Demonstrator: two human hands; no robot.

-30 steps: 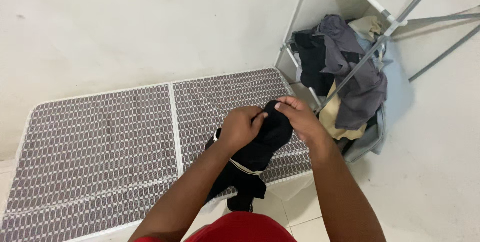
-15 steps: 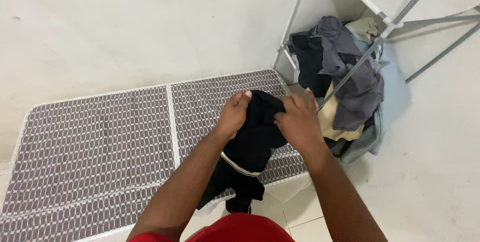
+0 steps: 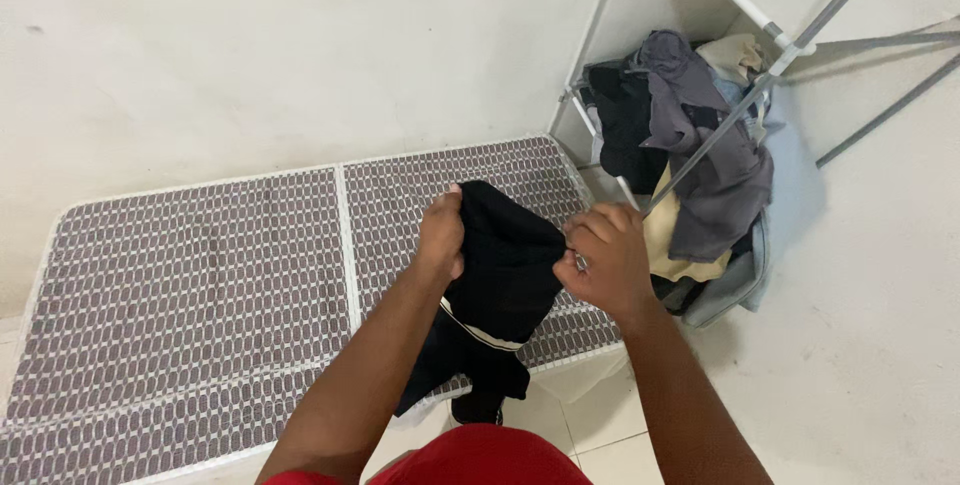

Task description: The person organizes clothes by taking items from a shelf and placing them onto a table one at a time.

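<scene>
Black garment (image 3: 505, 265) with a pale stripe, held over the patterned table (image 3: 200, 275), left hand (image 3: 441, 235) and right hand (image 3: 605, 260) clenched on its top edge, lower folds bunched, shape unclear

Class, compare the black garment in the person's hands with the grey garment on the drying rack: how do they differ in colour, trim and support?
The black fabric garment has a pale stripe; the grey fabric garment looks plain. The black one is gripped by the left hand and right hand; the grey one drapes untouched over the metal rack. Both hang crumpled.
</scene>
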